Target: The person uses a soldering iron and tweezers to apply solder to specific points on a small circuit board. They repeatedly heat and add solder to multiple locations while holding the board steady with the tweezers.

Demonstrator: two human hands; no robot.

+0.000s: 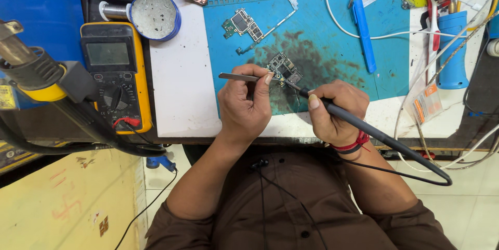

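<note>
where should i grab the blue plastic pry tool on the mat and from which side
Take the blue pry tool across its long narrow sides near the middle, coming straight down from above. It lies flat on the blue mat, running almost away from the person, so its thin edges are the only ones a pinch can close on. A white cable curves close on its left, so the right side looks freer.

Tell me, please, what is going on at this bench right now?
A person is working on a small circuit board lying on a stained blue mat. The left hand holds metal tweezers against the board, while the right hand grips a black soldering iron like a pen, its tip at the board's edge. A second board lies further back, and a yellow multimeter sits to the left.
</note>
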